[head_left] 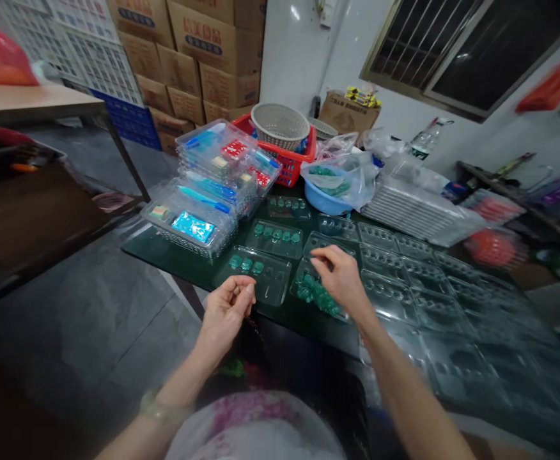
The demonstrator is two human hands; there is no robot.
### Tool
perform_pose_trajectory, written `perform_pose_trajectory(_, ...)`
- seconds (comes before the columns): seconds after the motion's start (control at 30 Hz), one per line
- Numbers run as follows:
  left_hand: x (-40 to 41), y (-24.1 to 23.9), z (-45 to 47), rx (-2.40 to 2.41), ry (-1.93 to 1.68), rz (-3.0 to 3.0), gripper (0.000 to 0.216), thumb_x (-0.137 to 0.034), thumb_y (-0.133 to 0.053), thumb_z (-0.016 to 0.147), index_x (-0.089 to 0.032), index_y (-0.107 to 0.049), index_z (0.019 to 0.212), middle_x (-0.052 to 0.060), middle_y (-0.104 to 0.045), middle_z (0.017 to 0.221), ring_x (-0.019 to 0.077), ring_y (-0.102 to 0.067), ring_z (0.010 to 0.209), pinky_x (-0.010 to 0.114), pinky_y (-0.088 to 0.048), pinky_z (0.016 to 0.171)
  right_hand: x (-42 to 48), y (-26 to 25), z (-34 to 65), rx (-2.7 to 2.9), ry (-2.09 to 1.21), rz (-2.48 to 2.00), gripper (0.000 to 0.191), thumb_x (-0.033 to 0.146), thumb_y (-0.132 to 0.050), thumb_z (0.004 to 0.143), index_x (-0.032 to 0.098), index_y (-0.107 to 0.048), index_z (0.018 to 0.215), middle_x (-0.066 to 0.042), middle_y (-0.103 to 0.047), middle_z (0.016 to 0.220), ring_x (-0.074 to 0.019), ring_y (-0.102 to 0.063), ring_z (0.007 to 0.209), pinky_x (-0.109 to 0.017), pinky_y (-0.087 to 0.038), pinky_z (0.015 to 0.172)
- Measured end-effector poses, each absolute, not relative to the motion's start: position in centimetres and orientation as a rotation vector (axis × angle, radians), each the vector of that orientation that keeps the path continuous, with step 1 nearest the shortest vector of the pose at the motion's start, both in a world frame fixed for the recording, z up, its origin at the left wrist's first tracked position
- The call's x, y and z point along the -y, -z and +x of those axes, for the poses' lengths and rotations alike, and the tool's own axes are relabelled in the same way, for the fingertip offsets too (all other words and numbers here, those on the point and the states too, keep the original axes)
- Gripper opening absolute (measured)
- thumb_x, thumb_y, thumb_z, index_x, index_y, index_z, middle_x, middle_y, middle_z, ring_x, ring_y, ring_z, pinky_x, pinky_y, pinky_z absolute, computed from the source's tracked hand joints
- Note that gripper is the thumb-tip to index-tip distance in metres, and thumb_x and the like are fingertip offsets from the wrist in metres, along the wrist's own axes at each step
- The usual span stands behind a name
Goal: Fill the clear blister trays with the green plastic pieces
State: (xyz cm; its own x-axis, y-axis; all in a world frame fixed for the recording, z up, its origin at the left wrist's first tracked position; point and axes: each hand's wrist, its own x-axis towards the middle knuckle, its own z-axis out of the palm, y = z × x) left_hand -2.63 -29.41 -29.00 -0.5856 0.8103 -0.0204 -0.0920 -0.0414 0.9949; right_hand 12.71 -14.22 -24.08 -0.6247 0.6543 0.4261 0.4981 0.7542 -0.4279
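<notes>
My left hand (232, 301) is closed in a pinch at the front edge of a clear plastic tray (273, 289); whatever its fingertips hold is hidden. Three small green pieces (246, 265) sit in a row of slots in that tray. My right hand (336, 273) hovers over a heap of loose green pieces (314, 291), with thumb and forefinger curled together; I cannot make out anything between them. Behind, another clear tray (275, 237) has its row filled with green pieces.
Stacked packed trays (191, 220) with blue pens stand at the left. A blue bowl (325, 201) of green pieces and a red basket (287, 169) are at the back. Rows of clear trays (433, 300) cover the right side of the dark table (165, 246).
</notes>
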Motion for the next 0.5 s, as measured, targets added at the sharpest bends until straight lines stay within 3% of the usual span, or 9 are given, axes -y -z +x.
perform_pose_trajectory(0.13,26.8,29.1,-0.3,-1.646,-1.546,1.126,0.017,-0.025,-0.055,0.075,-0.014,-0.054,0.088,0.000,-0.053,0.069,0.0082,-0.048,0.056,0.018,-0.038,0.050,13.9,25.3,17.3,2.466,-0.396,-1.015,0.012,0.028,-0.053,0.078,0.021,-0.062,0.082,-0.001,-0.060,0.076,-0.0145,-0.054,0.069,-0.025,-0.039,0.064)
perform_pose_trajectory(0.3,24.0,29.4,1.3,-1.949,-1.324,1.621,0.017,-0.019,-0.048,0.077,-0.018,-0.056,0.093,0.003,-0.056,0.082,0.0130,-0.054,0.070,0.024,-0.042,0.063,15.3,26.9,16.0,2.495,-0.198,-1.105,0.024,0.042,-0.055,0.075,0.020,-0.062,0.085,-0.005,-0.059,0.081,-0.0183,-0.052,0.081,-0.027,-0.038,0.070)
perform_pose_trajectory(0.4,22.4,28.6,1.1,-2.190,-0.989,1.845,0.023,-0.018,-0.045,0.079,-0.021,-0.056,0.099,0.005,-0.056,0.091,0.0167,-0.054,0.081,0.027,-0.042,0.070,15.0,27.2,14.2,2.508,-0.122,-1.102,0.017,0.034,-0.051,0.080,0.022,-0.062,0.085,-0.004,-0.059,0.083,-0.0183,-0.050,0.083,-0.028,-0.036,0.072)
perform_pose_trajectory(0.5,20.8,27.9,0.8,-2.243,-0.598,1.970,0.023,-0.018,-0.046,0.078,-0.022,-0.058,0.097,0.006,-0.054,0.089,0.0196,-0.053,0.084,0.028,-0.041,0.067,14.3,27.8,13.5,2.562,-0.132,-1.110,0.013,0.028,-0.051,0.079,0.022,-0.061,0.085,-0.004,-0.059,0.082,-0.0182,-0.051,0.081,-0.028,-0.034,0.070)
